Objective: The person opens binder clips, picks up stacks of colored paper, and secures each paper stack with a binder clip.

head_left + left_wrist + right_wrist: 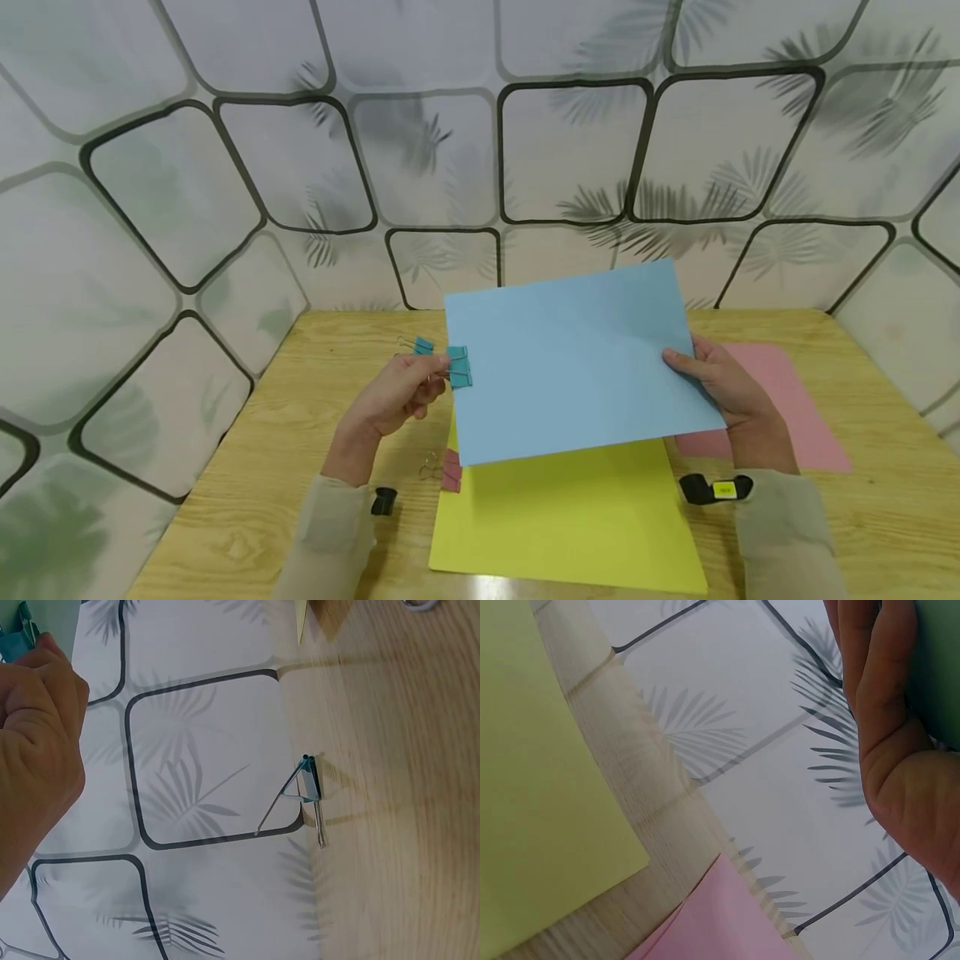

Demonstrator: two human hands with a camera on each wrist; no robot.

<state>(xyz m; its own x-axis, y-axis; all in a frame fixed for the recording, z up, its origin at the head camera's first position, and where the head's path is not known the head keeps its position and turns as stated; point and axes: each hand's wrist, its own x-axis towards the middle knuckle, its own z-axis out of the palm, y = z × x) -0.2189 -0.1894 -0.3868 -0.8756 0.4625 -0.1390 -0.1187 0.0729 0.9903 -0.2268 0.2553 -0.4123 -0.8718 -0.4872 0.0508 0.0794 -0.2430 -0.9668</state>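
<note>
A light blue sheet of paper [570, 358], possibly several together, is held up and tilted above the table. My left hand [397, 387] pinches a teal binder clip [460, 367] that sits on the sheet's left edge. On the right edge, my right hand [720, 379] grips the paper, thumb on top and fingers behind. Below lies yellow paper [570, 517] with a pink binder clip [451, 471] at its left edge. In the left wrist view, the left hand [37, 742] holds the teal clip at the frame's upper corner.
Another teal binder clip [309, 780] stands on the wooden table [247, 500], left of the papers. Pink paper [787, 408] lies on the right, partly under the right arm. A patterned wall [570, 150] rises behind the table.
</note>
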